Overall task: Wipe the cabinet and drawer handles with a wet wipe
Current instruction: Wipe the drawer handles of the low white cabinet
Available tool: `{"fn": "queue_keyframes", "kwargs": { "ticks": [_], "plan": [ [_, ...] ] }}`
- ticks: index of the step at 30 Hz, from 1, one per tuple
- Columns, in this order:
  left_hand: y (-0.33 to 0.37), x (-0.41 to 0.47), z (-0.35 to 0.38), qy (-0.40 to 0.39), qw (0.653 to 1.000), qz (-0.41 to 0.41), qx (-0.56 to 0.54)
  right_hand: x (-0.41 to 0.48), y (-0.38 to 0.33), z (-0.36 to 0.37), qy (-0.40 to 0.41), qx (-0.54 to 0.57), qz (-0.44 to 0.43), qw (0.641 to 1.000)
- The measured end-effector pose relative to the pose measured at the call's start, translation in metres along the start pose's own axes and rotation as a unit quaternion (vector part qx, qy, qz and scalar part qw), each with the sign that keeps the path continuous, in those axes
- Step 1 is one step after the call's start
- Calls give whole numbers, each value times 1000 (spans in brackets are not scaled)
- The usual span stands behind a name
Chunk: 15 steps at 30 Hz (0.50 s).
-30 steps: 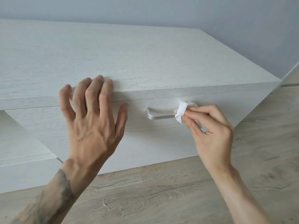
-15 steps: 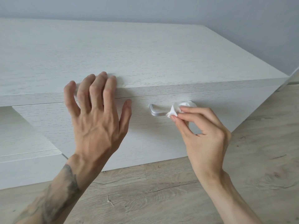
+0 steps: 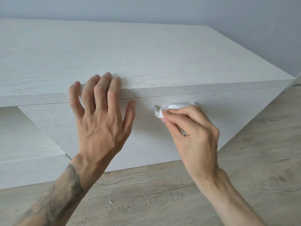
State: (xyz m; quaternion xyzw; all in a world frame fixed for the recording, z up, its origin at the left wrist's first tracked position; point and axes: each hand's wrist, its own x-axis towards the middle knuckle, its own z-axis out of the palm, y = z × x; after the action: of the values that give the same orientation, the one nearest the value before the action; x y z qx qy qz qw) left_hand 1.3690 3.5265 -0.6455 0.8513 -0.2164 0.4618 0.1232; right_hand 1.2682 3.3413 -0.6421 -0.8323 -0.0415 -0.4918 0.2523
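A low white wood-grain cabinet (image 3: 146,54) fills the view, with a drawer front (image 3: 143,144) below its top edge. A silver bar handle (image 3: 156,110) is mounted on the drawer. My right hand (image 3: 192,132) pinches a white wet wipe (image 3: 169,107) wrapped around the handle near its left end; only the handle's two ends show. My left hand (image 3: 101,121) is spread flat, fingertips resting on the cabinet's top front edge, left of the handle, holding nothing.
Light wood-look floor (image 3: 162,196) lies below and to the right of the cabinet. A grey wall (image 3: 211,10) stands behind. At the left an open recess with a lower shelf (image 3: 24,144) sits beside the drawer.
My right hand has slid the wipe leftward along the handle, from its right part to its left end. My left hand stays on the cabinet edge.
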Motion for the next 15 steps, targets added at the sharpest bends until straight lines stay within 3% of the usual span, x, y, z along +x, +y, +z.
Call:
{"fn": "queue_keyframes", "kwargs": {
  "ticks": [15],
  "plan": [
    [-1,-1,3,12,1000,4,12,18,-29,22,-28,-93,47,994]
  ]
}}
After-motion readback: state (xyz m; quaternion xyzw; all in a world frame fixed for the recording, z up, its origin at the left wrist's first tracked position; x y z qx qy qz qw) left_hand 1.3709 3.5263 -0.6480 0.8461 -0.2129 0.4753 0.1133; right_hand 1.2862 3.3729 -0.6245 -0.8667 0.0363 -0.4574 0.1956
